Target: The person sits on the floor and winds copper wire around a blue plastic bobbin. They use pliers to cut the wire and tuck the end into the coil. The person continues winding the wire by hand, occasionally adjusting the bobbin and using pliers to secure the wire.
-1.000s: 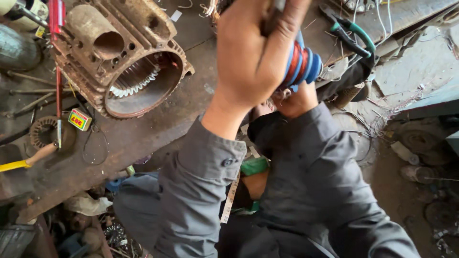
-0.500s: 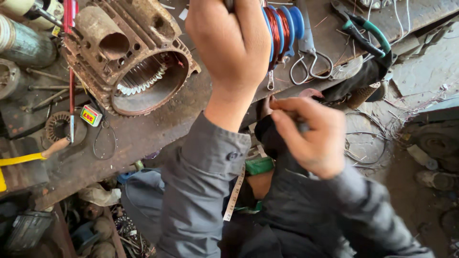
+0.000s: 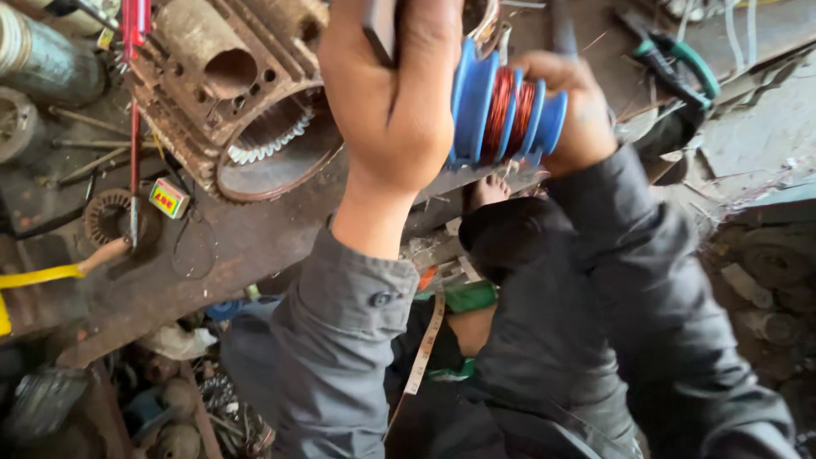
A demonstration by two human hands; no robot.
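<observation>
Fingers of left hand [image 3: 393, 93] are wrapped tight round a flat dark bar, fist closed; right hand [image 3: 571, 109] is cupped on the far end of the blue winding former [image 3: 501, 110], fingers curled round its rim, tips hidden so can't tell how hard they press. Former w/ its bands of copper wire [image 3: 507, 109] sits between the two hands, just right of the rusty motor housing [image 3: 234, 93] and above the bench edge. Risks, by my read: former is held in mid-air off one bar, so a slack grip could let it tip & spill turns; thin wire could snag on the housing's rough rim or on the pliers w/ green handles [image 3: 671, 59] right of the housing and kink. Bench clutter left of housing (red-handled tool [image 3: 134, 34], yellow handle [image 3: 38, 276]) could get knocked. Labels: only a small rectangular tag [image 3: 168, 198], red & yellow w/ green edge, lying just below-left of the housing.
</observation>
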